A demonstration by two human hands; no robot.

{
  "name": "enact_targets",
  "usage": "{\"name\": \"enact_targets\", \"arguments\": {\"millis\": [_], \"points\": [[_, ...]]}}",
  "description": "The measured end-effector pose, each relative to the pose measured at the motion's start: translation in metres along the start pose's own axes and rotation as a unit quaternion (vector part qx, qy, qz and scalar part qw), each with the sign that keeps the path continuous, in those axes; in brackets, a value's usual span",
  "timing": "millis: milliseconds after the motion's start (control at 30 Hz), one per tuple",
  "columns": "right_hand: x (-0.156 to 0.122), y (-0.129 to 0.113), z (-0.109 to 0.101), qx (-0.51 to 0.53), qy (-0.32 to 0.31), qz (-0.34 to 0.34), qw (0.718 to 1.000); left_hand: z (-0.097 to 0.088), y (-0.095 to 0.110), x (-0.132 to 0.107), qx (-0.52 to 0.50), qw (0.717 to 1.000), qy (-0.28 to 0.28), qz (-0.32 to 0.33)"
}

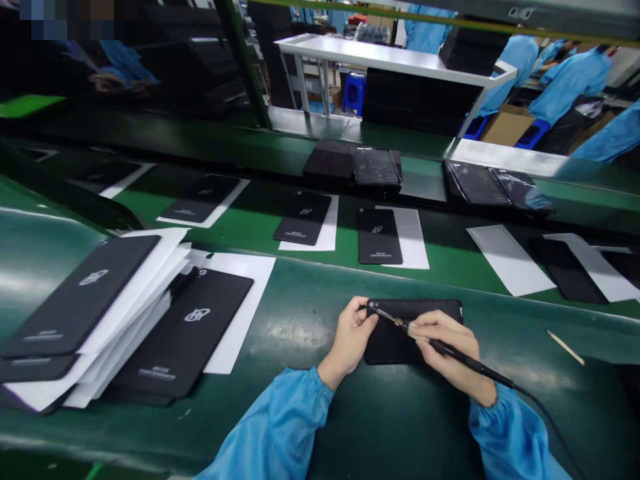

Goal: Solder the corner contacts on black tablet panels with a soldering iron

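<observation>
A black tablet back cover lies flat on the green bench, its inner side apparently facing up. My left hand is closed at its upper left corner, thumb and fingers pinching the edge. In my right hand is a soldering iron, gripped like a pen. Its metal tip points left and reaches the small round camera opening near that corner; whether tip and cover touch, I cannot tell. The iron's cable runs off to the lower right. My right fingers hide part of the cover.
Black covers with a white logo are stacked with white sheets on the left. Beyond the bench edge, a green belt carries more covers on white sheets. A thin pale stick lies at right. People in blue work in the background.
</observation>
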State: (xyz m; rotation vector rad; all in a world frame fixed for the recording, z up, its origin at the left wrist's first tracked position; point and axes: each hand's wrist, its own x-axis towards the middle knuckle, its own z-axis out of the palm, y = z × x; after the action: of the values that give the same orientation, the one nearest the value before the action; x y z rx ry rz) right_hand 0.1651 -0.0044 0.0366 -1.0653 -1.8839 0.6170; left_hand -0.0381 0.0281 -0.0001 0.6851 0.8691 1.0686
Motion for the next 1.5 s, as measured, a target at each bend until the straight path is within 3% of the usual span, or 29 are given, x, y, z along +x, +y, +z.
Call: {"name": "enact_targets", "arguments": {"millis": [767, 1133, 1500], "points": [[0.012, -0.007, -0.016, 0.015, -0.014, 0.005, 1.0, 0.001, 0.003, -0.003, 0.009, 1.0, 0.0, 0.004], [0.021, -0.001, -0.019, 0.021, -0.059, 0.021, 0.998, -0.001, 0.0, -0.002, 0.02, 1.0, -0.007, 0.003], [0.016, -0.007, -0.015, 0.022, -0.014, 0.01, 1.0, 0.002, 0.003, -0.003, 0.014, 1.0, -0.002, -0.005]]}}
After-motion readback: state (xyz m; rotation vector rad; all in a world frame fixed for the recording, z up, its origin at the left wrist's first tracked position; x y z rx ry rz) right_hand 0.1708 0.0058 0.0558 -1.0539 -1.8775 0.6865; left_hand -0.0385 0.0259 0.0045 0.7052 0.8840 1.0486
